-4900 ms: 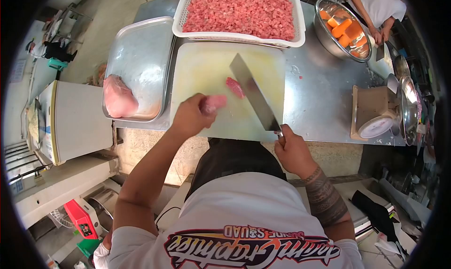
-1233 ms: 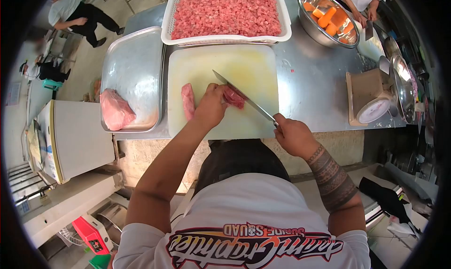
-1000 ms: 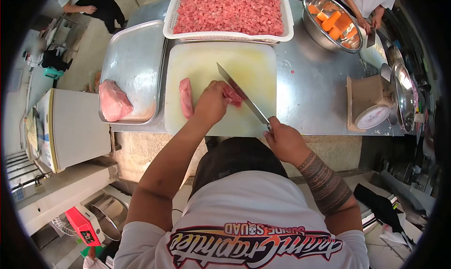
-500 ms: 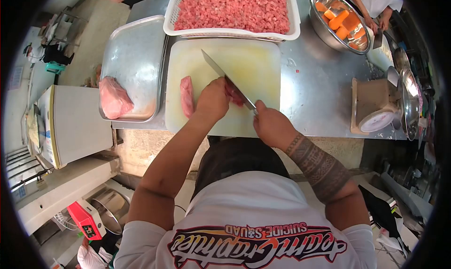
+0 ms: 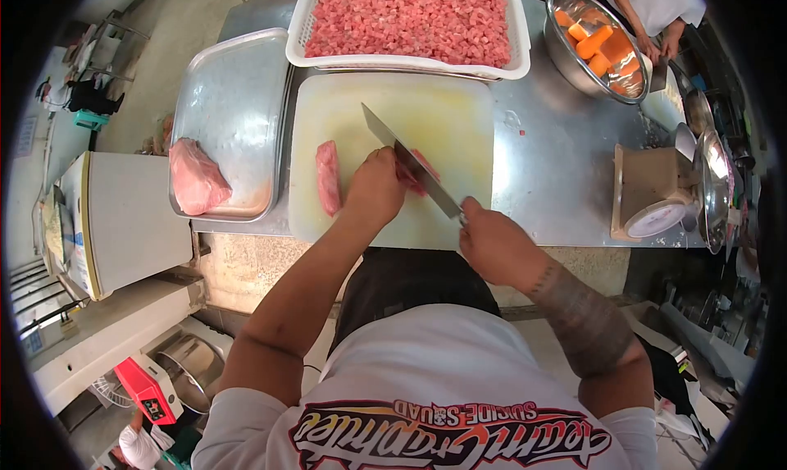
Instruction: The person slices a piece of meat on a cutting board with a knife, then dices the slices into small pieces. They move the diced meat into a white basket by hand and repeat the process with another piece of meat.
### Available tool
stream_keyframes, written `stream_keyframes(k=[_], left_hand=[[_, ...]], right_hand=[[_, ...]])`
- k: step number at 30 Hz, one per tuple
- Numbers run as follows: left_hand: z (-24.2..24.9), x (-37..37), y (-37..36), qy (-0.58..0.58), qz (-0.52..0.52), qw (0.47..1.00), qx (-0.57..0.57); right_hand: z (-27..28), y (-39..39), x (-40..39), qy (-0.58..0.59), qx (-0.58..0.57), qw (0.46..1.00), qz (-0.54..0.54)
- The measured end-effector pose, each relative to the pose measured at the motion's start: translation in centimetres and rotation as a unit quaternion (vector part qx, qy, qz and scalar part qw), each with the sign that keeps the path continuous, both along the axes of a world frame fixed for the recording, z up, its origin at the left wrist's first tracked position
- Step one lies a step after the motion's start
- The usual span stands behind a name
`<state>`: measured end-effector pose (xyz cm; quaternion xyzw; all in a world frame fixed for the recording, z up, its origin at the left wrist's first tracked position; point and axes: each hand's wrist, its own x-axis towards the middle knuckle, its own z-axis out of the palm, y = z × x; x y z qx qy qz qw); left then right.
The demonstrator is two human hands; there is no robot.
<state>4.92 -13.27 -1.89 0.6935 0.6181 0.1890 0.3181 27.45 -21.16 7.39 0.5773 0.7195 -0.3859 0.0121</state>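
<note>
My right hand is closed around the handle of a long knife, whose blade slants up and left across the white cutting board. Under and beside the blade lies a piece of raw meat, partly hidden by the knife. My left hand is closed on the near side of that meat, fingers curled close to the blade. To the left of this hand, a separate strip of meat lies lengthwise on the board.
A metal tray at the left holds a large meat chunk. Beyond the board stands a white basket of diced meat. Rightward are a steel bowl with orange pieces, a scale, and another person's hands.
My right hand and the knife have shifted slightly right and toward me. A cut part of the meat now shows on the blade's far side. The left hand stays at the meat.
</note>
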Motion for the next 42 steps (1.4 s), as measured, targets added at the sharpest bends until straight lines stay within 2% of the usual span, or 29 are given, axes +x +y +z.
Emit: stream_keyframes(k=[3,5,6,8,10,12,16,19,22,26,28,31,34,37,40,42], left_hand=[[-0.3,-0.5,-0.3,-0.008,-0.003,1.000,-0.006],[-0.3,-0.6,-0.6,-0.007,0.003,1.000,-0.001],[-0.2,-0.6,-0.6,-0.011,0.006,1.000,0.005],[0.0,-0.6,-0.4,-0.021,-0.003,1.000,0.012],[-0.6,-1.2,-0.7,-0.031,-0.029,0.999,0.007],[-1.5,-1.8,-1.1,-0.040,-0.032,0.998,0.035],[-0.1,-2.8,-0.1,0.018,-0.072,0.993,0.093],[-0.4,-3.1,1.3,0.005,-0.146,0.986,0.079],[-0.8,-2.8,1.9,-0.010,-0.168,0.985,0.045],[-1.1,-4.7,2.3,-0.097,-0.047,0.994,0.015],[4.2,-6.1,2.2,-0.108,0.042,0.993,0.026],[8.1,-7.8,3.0,-0.095,-0.020,0.988,0.119],[8.5,-6.6,5.2,0.033,-0.286,0.944,0.159],[6.5,-2.3,6.5,0.080,-0.431,0.897,0.059],[3.7,1.4,8.3,0.155,-0.458,0.873,-0.053],[3.2,1.9,9.3,0.204,-0.496,0.844,-0.010]], right_hand=[[-3.9,2.0,-3.9,0.001,0.028,0.999,-0.017],[-6.9,3.3,-5.7,0.064,0.131,0.989,-0.035],[-6.8,3.9,-6.2,0.093,0.185,0.977,-0.046],[-5.8,4.1,-6.2,0.086,0.204,0.974,-0.039],[-3.0,3.5,-5.6,0.064,0.171,0.982,-0.041],[0.2,1.8,-3.9,0.029,0.090,0.994,-0.050],[1.9,-2.1,0.2,-0.003,0.093,0.992,-0.085],[1.4,-3.2,0.9,-0.012,0.111,0.989,-0.102],[0.3,-3.0,0.5,-0.029,0.138,0.984,-0.110],[-0.9,-2.6,-0.9,-0.034,0.186,0.976,-0.104],[-1.4,-2.7,-1.7,-0.059,0.210,0.972,-0.092],[-2.5,-2.9,-2.8,-0.094,0.246,0.963,-0.062],[-3.6,-2.8,-4.2,-0.102,0.276,0.954,-0.049],[-4.6,-2.2,-6.1,-0.105,0.290,0.950,-0.048],[-4.1,-2.2,-7.5,-0.124,0.284,0.950,-0.046],[-3.3,-2.9,-8.2,-0.120,0.282,0.950,-0.060]])
